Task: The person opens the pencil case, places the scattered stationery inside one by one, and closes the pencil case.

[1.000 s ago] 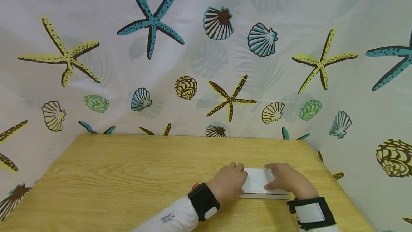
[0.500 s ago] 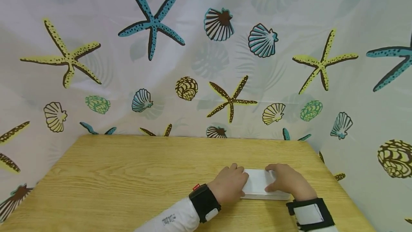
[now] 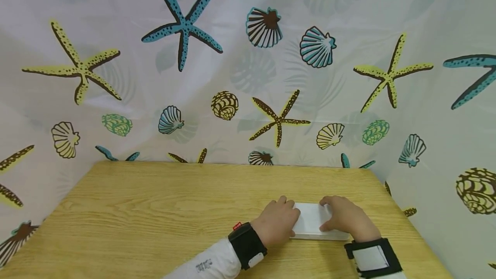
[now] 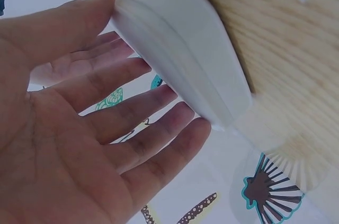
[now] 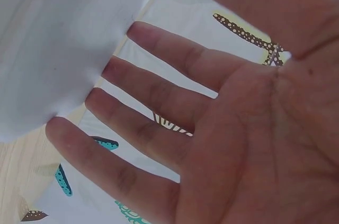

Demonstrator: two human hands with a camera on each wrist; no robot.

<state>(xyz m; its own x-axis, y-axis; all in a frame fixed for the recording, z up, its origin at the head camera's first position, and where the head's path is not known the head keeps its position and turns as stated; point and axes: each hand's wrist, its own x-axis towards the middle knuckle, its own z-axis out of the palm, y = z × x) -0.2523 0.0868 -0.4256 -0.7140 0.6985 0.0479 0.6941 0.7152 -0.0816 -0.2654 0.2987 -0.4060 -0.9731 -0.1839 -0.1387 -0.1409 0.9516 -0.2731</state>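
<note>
A flat, oblong white box (image 3: 310, 218) with rounded corners lies on the wooden table, right of centre in the head view. My left hand (image 3: 276, 222) holds its left end, thumb on the near edge and fingertips along the far edge. In the left wrist view a ridge runs along the white box (image 4: 175, 49), with the thumb at one end and fingertips beneath its rim. Across the right end, my right hand (image 3: 346, 218) grips with thumb near and fingers far. The right wrist view shows the fingers (image 5: 143, 91) touching the box's edge; the thumb tip is hidden there.
The wood-grain table (image 3: 155, 210) stretches well to the left of the box. Behind it and along both sides hangs a white cloth (image 3: 217, 68) printed with starfish and shells. Each wrist wears a black band (image 3: 247, 244).
Dark gaps that showed along the box's near side a second ago no longer show; that side now looks plain white. Both hands keep nearly the same place and hold.
</note>
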